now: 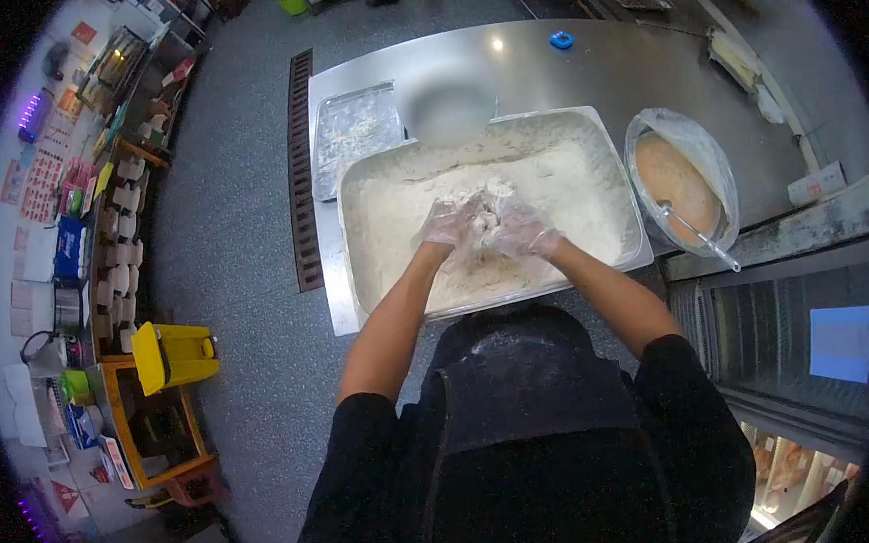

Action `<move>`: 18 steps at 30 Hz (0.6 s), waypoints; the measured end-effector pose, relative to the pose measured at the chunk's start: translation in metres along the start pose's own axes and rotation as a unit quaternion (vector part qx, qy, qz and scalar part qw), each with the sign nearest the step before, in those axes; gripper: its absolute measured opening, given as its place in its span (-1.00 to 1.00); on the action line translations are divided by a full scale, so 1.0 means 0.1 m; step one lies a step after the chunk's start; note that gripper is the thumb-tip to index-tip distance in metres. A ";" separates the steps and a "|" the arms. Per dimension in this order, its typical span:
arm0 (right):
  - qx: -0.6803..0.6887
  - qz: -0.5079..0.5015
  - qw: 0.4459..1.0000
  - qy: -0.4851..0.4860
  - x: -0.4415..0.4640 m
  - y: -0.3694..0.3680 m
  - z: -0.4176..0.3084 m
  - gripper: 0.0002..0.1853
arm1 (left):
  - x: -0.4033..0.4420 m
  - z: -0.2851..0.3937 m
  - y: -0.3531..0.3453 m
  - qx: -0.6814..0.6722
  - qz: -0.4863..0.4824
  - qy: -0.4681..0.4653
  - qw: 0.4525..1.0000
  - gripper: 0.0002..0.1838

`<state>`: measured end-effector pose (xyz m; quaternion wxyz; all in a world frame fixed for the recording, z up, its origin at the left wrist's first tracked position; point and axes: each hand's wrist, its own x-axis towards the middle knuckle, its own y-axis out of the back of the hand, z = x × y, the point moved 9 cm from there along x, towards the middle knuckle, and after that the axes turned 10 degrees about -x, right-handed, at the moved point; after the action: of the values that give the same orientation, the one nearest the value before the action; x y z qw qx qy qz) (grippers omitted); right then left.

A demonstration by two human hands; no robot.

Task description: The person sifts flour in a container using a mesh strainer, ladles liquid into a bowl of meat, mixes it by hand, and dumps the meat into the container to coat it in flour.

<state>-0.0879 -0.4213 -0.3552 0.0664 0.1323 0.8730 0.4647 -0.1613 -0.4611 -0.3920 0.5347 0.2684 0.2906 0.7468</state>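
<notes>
A large pale tub [631, 224] holds a wide bed of white flour [568, 191]. Over its middle my left hand [450, 222] and my right hand [526, 231], both in clear plastic gloves dusted white, come together from either side. Their fingers curl around flour-coated lumps [485, 220] that lie between them. What is under the coating cannot be made out. One more whitened lump [498, 187] shows just beyond my right fingertips. The palms and some fingertips are hidden by flour and glare on the gloves.
Left of the tub sits a metal tray [358, 128] with white crumbs. On the right, a bag-lined container [680, 175] holds orange-tan batter and a ladle [708, 239]. A small blue device [561, 40] lies on the steel table [394, 62]. A yellow bin [174, 356] stands left.
</notes>
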 end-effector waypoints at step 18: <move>-0.223 -0.014 0.974 0.031 -0.01 0.49 -0.08 -0.54 | -0.03 -0.08 0.30 -0.274 -0.032 0.048 0.960 -0.77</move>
<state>-0.0803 -0.4021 -0.3095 0.0735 0.0872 0.7510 0.6504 -0.1855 -0.4727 -0.3754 0.5972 0.0660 0.1087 0.7920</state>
